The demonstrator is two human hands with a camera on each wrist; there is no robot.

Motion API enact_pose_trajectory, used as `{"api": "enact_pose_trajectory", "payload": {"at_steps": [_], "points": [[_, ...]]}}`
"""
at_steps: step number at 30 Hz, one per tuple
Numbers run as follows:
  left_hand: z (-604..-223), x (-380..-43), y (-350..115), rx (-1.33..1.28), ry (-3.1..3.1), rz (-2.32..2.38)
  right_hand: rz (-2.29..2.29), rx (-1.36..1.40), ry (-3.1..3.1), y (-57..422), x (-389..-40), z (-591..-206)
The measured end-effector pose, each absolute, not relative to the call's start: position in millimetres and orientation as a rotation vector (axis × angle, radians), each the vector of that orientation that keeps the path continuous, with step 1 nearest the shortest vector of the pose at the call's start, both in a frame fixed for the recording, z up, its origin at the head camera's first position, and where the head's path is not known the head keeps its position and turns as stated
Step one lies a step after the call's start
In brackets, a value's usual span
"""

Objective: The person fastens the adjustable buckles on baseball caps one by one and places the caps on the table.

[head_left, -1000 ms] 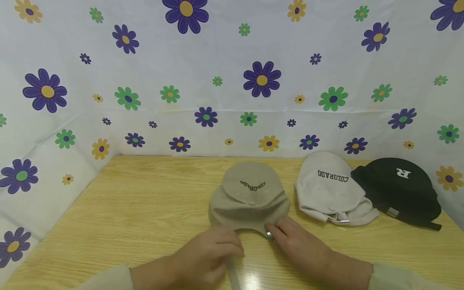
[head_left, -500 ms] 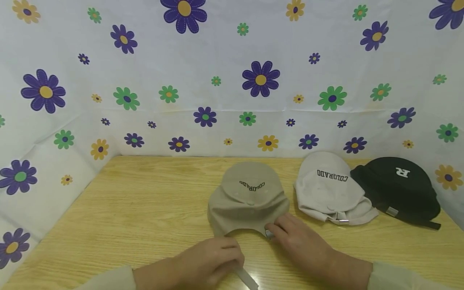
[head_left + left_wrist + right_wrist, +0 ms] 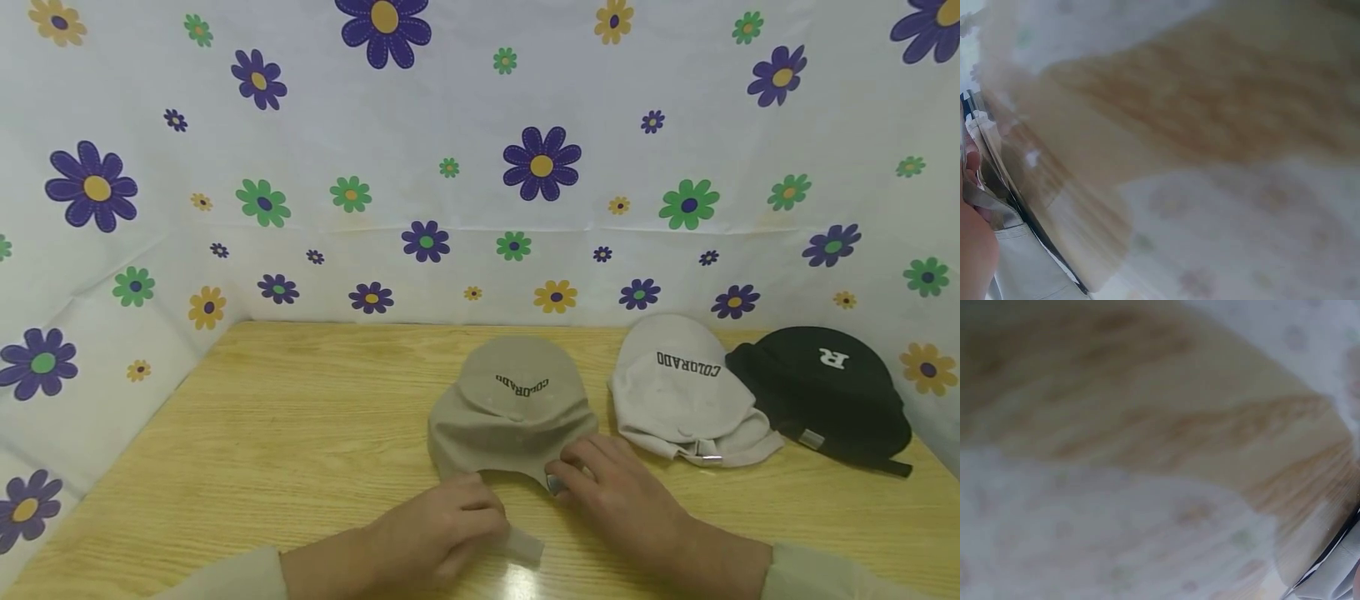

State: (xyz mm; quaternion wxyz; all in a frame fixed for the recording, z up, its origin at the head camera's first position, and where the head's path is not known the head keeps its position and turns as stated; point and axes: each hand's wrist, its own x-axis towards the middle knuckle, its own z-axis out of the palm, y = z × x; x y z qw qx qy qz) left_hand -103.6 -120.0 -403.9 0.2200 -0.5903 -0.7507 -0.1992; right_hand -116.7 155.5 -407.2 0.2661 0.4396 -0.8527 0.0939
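Note:
A khaki baseball cap (image 3: pixel 491 437) lettered COLORADO lies at the middle of the table, its back opening facing me. My left hand (image 3: pixel 442 529) pinches the cap's back strap (image 3: pixel 525 547), whose loose end sticks out to the right of the fingers. At the opening's right corner, my right hand (image 3: pixel 626 496) pinches the edge beside a metal buckle (image 3: pixel 554 485). Strap and buckle are apart. In the left wrist view, part of the left hand (image 3: pixel 975 244) and pale fabric show at the left edge. The right wrist view is mostly blurred.
To the right lies a light-coloured COLORADO cap (image 3: pixel 675 400) with its strap through a metal buckle. Touching it is a black cap (image 3: pixel 817 392) with a white R. The wooden table (image 3: pixel 285 417) is backed by a flowered white cloth (image 3: pixel 465 108).
The strap's loose end has swung from pointing toward me to pointing right, toward the buckle. My left hand has turned slightly with it; the right hand has stayed at the buckle.

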Motion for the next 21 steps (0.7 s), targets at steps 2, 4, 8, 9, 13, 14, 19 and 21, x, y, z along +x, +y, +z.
{"api": "enact_pose_trajectory", "payload": {"at_steps": [2, 4, 8, 9, 13, 14, 19, 21], "points": [[-403, -103, -120, -1.635, -2.083, -0.543, 0.253, 1.181, -2.305, 156, -116, -407], [-403, -103, -120, -1.632, -2.09, -0.543, 0.249, 1.176, -2.305, 156, -116, -407], [-402, -105, -119, -1.57, -2.058, -0.542, 0.236, 1.166, -2.3, 156, -116, -408], [-402, -106, -118, -1.543, -2.049, -0.543, 0.233, 1.164, -2.294, 156, -116, -408], [-401, -110, -113, -1.432, -1.983, -0.522, 0.259, 1.168, -2.255, 155, -116, -408], [-400, -111, -112, -1.415, -1.969, -0.513, 0.27, 1.168, -2.248, 155, -116, -408], [-398, -114, -108, -1.372, -1.941, -0.451, 0.346, 1.163, -2.245, 155, -115, -408], [-398, -113, -107, -1.361, -1.957, -0.445, 0.364, 1.16, -2.253, 155, -115, -407]]}}
